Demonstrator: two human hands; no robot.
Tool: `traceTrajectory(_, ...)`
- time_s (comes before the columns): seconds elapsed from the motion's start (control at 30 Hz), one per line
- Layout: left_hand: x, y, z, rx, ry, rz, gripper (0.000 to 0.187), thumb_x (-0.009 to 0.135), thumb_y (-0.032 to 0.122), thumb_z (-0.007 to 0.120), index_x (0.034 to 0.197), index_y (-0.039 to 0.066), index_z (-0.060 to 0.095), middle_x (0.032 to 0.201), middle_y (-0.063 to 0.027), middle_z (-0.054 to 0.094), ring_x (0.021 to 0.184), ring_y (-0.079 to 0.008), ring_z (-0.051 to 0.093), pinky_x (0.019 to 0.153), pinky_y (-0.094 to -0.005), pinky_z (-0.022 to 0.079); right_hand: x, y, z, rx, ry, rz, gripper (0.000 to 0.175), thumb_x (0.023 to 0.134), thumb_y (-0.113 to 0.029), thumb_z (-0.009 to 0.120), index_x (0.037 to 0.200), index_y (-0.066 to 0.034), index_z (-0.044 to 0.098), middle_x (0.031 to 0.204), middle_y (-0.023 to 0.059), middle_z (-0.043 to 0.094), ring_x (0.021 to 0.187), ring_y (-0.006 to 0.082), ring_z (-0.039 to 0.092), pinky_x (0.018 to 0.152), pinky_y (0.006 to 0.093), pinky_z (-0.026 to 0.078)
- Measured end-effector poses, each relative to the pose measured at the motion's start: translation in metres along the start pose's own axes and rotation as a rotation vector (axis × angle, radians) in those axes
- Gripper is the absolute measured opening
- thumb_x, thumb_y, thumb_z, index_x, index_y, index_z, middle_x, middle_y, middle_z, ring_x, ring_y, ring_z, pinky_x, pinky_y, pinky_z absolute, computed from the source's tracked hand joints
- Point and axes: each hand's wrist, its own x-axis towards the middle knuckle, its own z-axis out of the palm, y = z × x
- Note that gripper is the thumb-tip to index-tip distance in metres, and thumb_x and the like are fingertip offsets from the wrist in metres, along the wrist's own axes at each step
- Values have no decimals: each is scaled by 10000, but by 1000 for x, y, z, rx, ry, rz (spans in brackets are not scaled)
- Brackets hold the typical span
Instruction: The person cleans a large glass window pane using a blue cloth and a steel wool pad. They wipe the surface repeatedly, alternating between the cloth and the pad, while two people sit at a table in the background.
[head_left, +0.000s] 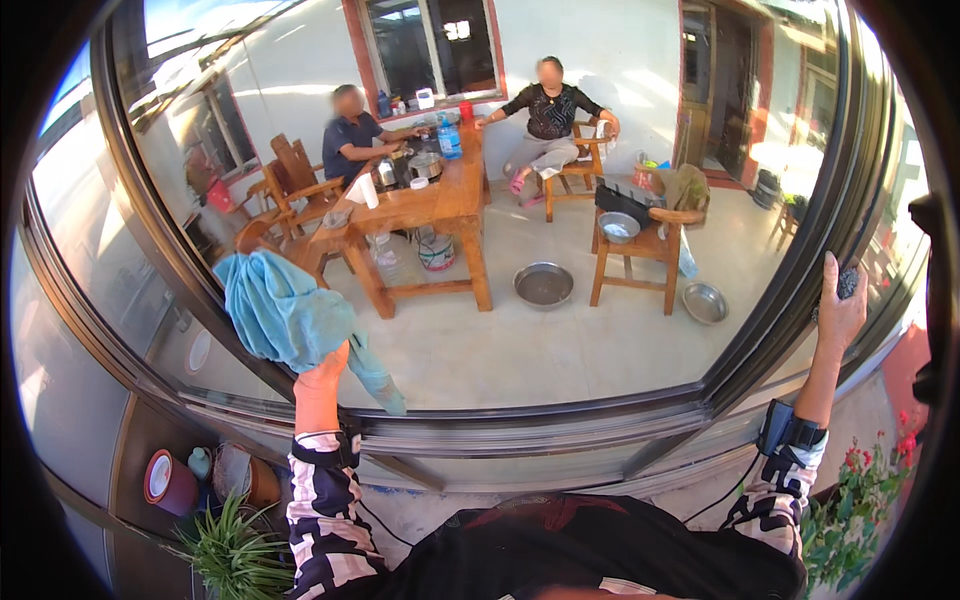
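Observation:
My left hand (324, 367) grips a blue-green cloth (281, 311), which is bunched over the fingers with one end hanging down to the right. The cloth lies in front of the window pane, near the left dark frame post. My right hand (841, 304) is at the dark metal window frame (780, 315) on the right, thumb pointing up, with a dark grey, rough-looking scouring pad (848, 283) held in the fingers. Between the hands is the large glass pane (615, 360), with its dark bottom rail (525, 420) beneath.
Behind the glass, two people sit by a wooden table (420, 210). A wooden chair (637, 247) bears a metal basin; other basins (543, 285) stand on the floor. Flower pots (171, 480) and a spiky plant (232, 551) are lower left, a red-flowering plant (855, 502) lower right.

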Motion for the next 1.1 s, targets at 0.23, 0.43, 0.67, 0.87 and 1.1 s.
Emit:
traceTrajectory(0.23,35,-16,13,-739,237,-401,298,890,282,582,1125,103,612,1156,-105,619,1073,-318,575,937,-432,464,4,12,6,41,-59,32,687,857,-632,610,1268,-82,604,1164,147,663,1060,319,630,893,394,481)
traceTrajectory(0.43,-99,90,-45,-1542,-79,-813,375,878,302,606,1183,85,585,1223,-133,569,1137,-338,527,986,-445,419,9,25,16,2,-75,6,705,850,-672,581,1265,-104,617,1138,137,676,1040,331,633,876,409,486)
traceTrajectory(0.67,-6,50,-44,-1787,100,-824,474,864,326,634,1251,65,554,1301,-167,510,1213,-361,470,1044,-460,366,9,19,14,-7,-90,24,767,827,-730,541,1272,-110,613,1183,133,658,1078,339,615,910,416,473)
traceTrajectory(0.87,82,7,-30,-1954,223,-744,561,852,346,658,1309,47,527,1368,-195,460,1277,-381,422,1093,-472,321,4,18,16,-7,-23,-20,732,830,-696,580,1263,-106,620,1173,134,663,1068,325,625,902,403,481)
traceTrajectory(1.1,88,-12,-83,-1527,384,-630,693,825,375,704,1380,30,475,1447,-217,388,1340,-406,358,1137,-490,263,5,22,16,-14,-52,-18,766,829,-668,611,1295,-61,588,1197,162,653,1110,333,614,937,395,469)
